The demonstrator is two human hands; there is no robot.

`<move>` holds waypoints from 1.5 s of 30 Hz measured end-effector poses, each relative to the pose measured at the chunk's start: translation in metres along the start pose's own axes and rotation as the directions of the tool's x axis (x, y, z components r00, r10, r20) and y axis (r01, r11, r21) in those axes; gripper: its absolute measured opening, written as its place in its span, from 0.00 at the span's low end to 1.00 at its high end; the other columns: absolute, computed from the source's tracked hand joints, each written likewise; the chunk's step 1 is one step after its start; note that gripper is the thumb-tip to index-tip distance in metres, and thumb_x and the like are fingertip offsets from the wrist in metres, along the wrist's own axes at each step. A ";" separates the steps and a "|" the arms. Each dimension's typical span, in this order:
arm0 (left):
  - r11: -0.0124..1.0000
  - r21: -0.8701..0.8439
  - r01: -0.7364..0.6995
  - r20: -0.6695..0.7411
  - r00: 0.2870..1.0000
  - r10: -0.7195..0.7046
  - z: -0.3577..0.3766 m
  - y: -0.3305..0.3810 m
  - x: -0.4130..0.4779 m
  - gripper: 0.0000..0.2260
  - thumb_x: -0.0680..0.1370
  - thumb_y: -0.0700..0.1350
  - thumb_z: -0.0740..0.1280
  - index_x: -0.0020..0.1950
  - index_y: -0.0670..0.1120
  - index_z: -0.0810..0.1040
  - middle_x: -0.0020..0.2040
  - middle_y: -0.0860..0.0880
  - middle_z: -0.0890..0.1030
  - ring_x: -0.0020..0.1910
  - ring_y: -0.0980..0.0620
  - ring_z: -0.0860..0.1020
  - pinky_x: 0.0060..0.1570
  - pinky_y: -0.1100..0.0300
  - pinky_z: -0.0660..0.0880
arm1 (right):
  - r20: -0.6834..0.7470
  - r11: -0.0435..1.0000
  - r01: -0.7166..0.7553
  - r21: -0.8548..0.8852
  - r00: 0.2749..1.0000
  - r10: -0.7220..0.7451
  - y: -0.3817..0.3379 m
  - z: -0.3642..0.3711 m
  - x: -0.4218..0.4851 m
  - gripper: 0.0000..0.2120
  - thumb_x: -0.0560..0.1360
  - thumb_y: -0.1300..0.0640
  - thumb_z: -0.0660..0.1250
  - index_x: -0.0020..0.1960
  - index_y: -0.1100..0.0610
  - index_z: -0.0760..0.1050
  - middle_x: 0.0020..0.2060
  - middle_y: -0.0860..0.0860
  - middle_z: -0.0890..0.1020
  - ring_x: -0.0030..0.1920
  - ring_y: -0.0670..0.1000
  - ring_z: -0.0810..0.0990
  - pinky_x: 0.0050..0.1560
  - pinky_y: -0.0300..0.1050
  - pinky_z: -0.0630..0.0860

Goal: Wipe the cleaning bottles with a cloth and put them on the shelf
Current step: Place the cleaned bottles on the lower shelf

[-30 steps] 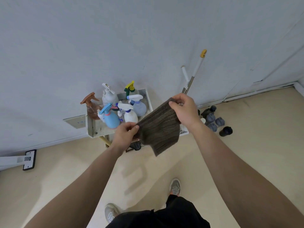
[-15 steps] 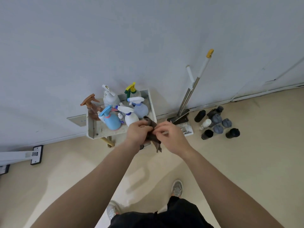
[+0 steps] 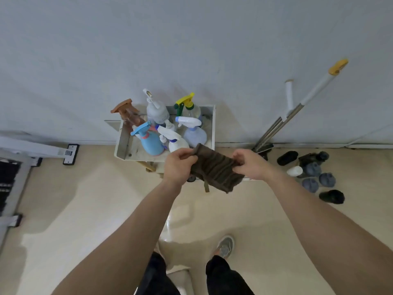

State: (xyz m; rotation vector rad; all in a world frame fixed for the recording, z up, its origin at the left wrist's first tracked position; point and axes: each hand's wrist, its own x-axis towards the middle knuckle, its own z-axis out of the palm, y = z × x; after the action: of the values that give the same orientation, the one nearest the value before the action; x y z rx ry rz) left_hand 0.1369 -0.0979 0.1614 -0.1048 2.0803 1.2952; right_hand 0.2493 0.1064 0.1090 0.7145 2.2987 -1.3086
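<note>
Both hands are up in front of the person, each gripping one end of the cloth. The left hand (image 3: 178, 165) pinches the cloth's (image 3: 214, 169) left top corner between thumb and curled fingers. The right hand (image 3: 249, 165) has its fingers curled round the right edge. The brown, ribbed cloth is stretched between them, bunched at the ends, with its lower part and a small tag hanging down.

Just beyond the hands stands a white shelf (image 3: 123, 141) against the wall (image 3: 191, 50), and six spray bottles are crowded on it. The blue bottle (image 3: 151, 141) is at the front left, with the white bottle (image 3: 177, 143) beside it. The lilac bottle (image 3: 194, 135) is at the right, the yellow-trigger bottle (image 3: 188, 105) and the grey bottle (image 3: 156, 111) at the back, and the brown bottle (image 3: 127, 113) at the back left.

To the right, two poles (image 3: 297, 111) lean on the wall. Near their foot, a cluster of dark and grey bottles (image 3: 311, 169) lies on the floor (image 3: 85, 199), with one small white one (image 3: 294, 171) among them. A shoe (image 3: 225, 248) shows below.
</note>
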 end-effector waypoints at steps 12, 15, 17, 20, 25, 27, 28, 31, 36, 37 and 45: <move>0.900 0.434 0.036 0.081 0.994 -0.078 0.011 -0.062 0.067 0.26 0.81 0.51 0.67 0.78 0.47 0.67 0.73 0.48 0.73 0.69 0.48 0.74 0.68 0.56 0.69 | -0.128 0.975 -0.075 -0.210 0.991 0.048 -0.011 0.007 0.097 0.31 0.76 0.61 0.69 0.78 0.55 0.65 0.70 0.57 0.74 0.69 0.59 0.74 0.68 0.51 0.71; 0.797 0.604 0.009 0.135 0.984 -0.113 -0.032 -0.059 0.050 0.14 0.81 0.50 0.67 0.65 0.48 0.75 0.64 0.47 0.79 0.62 0.48 0.76 0.65 0.55 0.71 | -0.102 0.965 -0.043 -0.260 0.995 0.017 -0.041 0.007 0.076 0.26 0.76 0.58 0.69 0.73 0.55 0.71 0.67 0.56 0.77 0.66 0.59 0.76 0.64 0.53 0.75; 0.739 0.674 -0.015 0.138 0.985 -0.107 -0.065 -0.047 0.039 0.11 0.81 0.49 0.67 0.60 0.46 0.77 0.62 0.45 0.80 0.61 0.45 0.77 0.62 0.54 0.72 | -0.104 0.954 -0.032 -0.299 0.995 0.000 -0.067 -0.002 0.061 0.25 0.75 0.56 0.69 0.72 0.54 0.72 0.66 0.56 0.78 0.65 0.58 0.77 0.63 0.53 0.76; 0.675 0.736 -0.043 0.107 0.993 -0.054 -0.112 -0.022 0.026 0.15 0.80 0.51 0.67 0.63 0.44 0.80 0.61 0.46 0.81 0.60 0.45 0.77 0.59 0.54 0.73 | -0.121 0.919 -0.002 -0.394 0.991 -0.049 -0.114 -0.020 0.039 0.27 0.76 0.55 0.69 0.74 0.51 0.70 0.67 0.54 0.77 0.65 0.57 0.77 0.61 0.49 0.75; 0.728 0.685 -0.038 -0.025 0.997 0.075 -0.186 0.021 0.017 0.11 0.80 0.49 0.67 0.58 0.46 0.82 0.55 0.48 0.84 0.52 0.49 0.79 0.55 0.56 0.74 | -0.114 0.848 0.140 -0.511 0.967 -0.229 -0.203 -0.031 0.031 0.32 0.74 0.52 0.71 0.75 0.50 0.66 0.62 0.53 0.78 0.60 0.58 0.78 0.55 0.51 0.77; 0.757 0.652 -0.053 -0.082 0.987 0.140 -0.210 0.037 0.028 0.09 0.79 0.48 0.68 0.56 0.46 0.82 0.53 0.48 0.84 0.52 0.48 0.80 0.52 0.56 0.74 | -0.095 0.828 0.165 -0.535 0.963 -0.253 -0.235 -0.027 0.041 0.33 0.75 0.53 0.70 0.77 0.50 0.63 0.65 0.53 0.76 0.62 0.57 0.77 0.58 0.52 0.76; 0.758 0.649 -0.064 -0.101 0.980 0.170 -0.221 0.045 0.036 0.09 0.79 0.49 0.68 0.55 0.46 0.82 0.53 0.48 0.84 0.52 0.49 0.79 0.51 0.56 0.73 | -0.088 0.819 0.176 -0.547 0.960 -0.266 -0.249 -0.023 0.048 0.33 0.75 0.54 0.69 0.77 0.50 0.62 0.67 0.53 0.75 0.63 0.57 0.76 0.59 0.52 0.76; 0.742 0.662 -0.100 -0.135 0.959 0.250 -0.249 0.064 0.073 0.11 0.78 0.49 0.69 0.59 0.48 0.80 0.55 0.49 0.82 0.52 0.48 0.78 0.54 0.54 0.76 | -0.104 0.811 0.181 -0.556 0.953 -0.284 -0.285 -0.010 0.076 0.31 0.76 0.55 0.68 0.77 0.48 0.62 0.67 0.52 0.74 0.64 0.56 0.76 0.61 0.51 0.75; 0.666 0.706 -0.243 0.001 0.940 0.342 -0.276 0.080 0.154 0.18 0.78 0.54 0.71 0.65 0.49 0.76 0.59 0.49 0.80 0.56 0.48 0.78 0.53 0.53 0.77 | -0.196 0.851 0.087 -0.518 0.956 -0.217 -0.323 0.011 0.135 0.24 0.79 0.53 0.66 0.74 0.48 0.68 0.65 0.51 0.76 0.63 0.55 0.77 0.61 0.52 0.75; 0.653 0.708 -0.269 0.041 0.939 0.343 -0.278 0.082 0.167 0.21 0.77 0.57 0.71 0.65 0.49 0.75 0.59 0.49 0.80 0.56 0.48 0.78 0.52 0.53 0.76 | -0.219 0.872 0.059 -0.485 0.958 -0.187 -0.330 0.014 0.147 0.21 0.80 0.52 0.65 0.73 0.48 0.70 0.64 0.51 0.77 0.62 0.55 0.77 0.62 0.52 0.75; 0.604 0.669 -0.433 0.335 0.901 0.274 -0.281 0.086 0.244 0.20 0.73 0.62 0.72 0.58 0.51 0.79 0.52 0.51 0.80 0.49 0.50 0.78 0.51 0.54 0.77 | -0.090 0.860 -0.105 -0.499 0.994 0.069 -0.367 0.015 0.237 0.15 0.81 0.50 0.65 0.66 0.51 0.77 0.65 0.52 0.79 0.63 0.55 0.77 0.63 0.49 0.73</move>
State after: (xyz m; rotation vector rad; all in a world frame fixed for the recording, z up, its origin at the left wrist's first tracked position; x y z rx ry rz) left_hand -0.2253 -0.2192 0.1644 0.8151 2.3466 0.5200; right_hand -0.1592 -0.0091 0.2122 0.6735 2.4743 -0.5960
